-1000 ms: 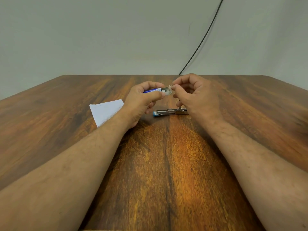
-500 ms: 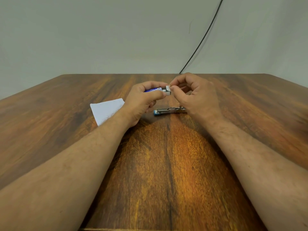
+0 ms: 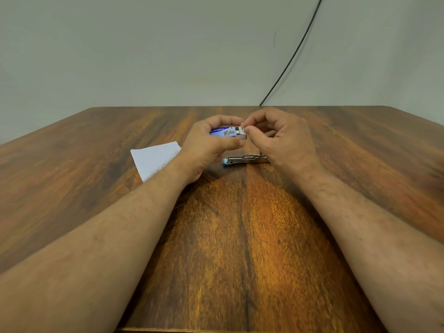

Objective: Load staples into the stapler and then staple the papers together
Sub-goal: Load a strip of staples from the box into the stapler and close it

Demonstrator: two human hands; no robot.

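Both hands up over the table: left hand [image 3: 206, 145] grips the staple box [image 3: 222, 131] steady so right hand [image 3: 278, 138] can pinch its inner tray [image 3: 241, 132] out, stapler [image 3: 245, 160] lying open below & papers [image 3: 156, 159] parked left.

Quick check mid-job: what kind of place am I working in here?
Probably a plain desk or office-type work spot set against a wall. Signs: a bare wooden table, a black cable running down the pale wall, and stationery only, namely a stapler and white papers.
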